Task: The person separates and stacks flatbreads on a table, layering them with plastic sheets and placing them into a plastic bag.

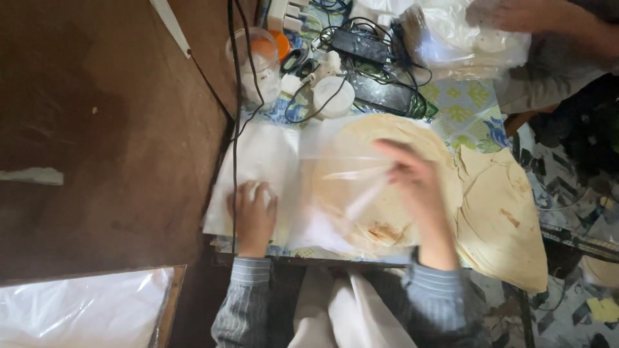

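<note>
My left hand (253,216) lies flat, fingers spread, pressing the open end of a clear plastic bag (284,187) onto the tabletop (474,106), its grip pinching nothing. My right hand (412,187) is blurred, angled over the bag with fingers loosely extended; whether its grip is pinching the film, I cannot tell. Inside the bag, under that hand, sits a round flatbread (387,174), with a loose stack of flatbreads (503,219) just beside it to the right. Farther off, tangled black cables (361,51) and a plastic jar (261,64); another person's hand (516,16) rests on more bags.
</note>
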